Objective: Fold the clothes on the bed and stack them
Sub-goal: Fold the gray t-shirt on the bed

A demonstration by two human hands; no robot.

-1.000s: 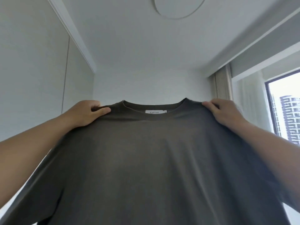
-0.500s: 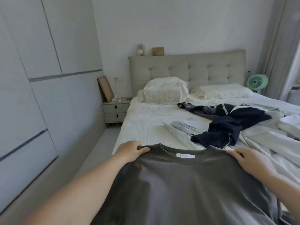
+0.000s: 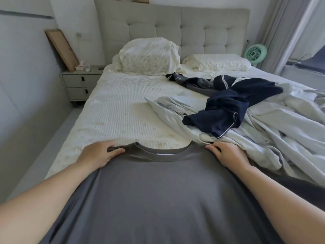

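A dark grey T-shirt (image 3: 158, 194) spreads over the near end of the bed (image 3: 123, 110), collar pointing toward the headboard. My left hand (image 3: 98, 154) pinches its left shoulder beside the collar, thumb on top of the cloth. My right hand (image 3: 228, 155) holds the right shoulder, fingers curled onto the fabric. Beyond the shirt, a crumpled navy garment with white piping (image 3: 226, 104) lies on a pale blue-grey garment (image 3: 177, 110). The shirt's lower part is out of the frame.
Rumpled pale bedding (image 3: 284, 131) fills the right side of the bed. Two pillows (image 3: 149, 55) lean at the padded headboard (image 3: 175, 27). A nightstand (image 3: 80, 83) stands at the left, a green fan (image 3: 255, 53) at the far right.
The shirt came down from being held up in the air to the bed surface. Both hands kept hold of its shoulders and moved forward, and my view tilted down.
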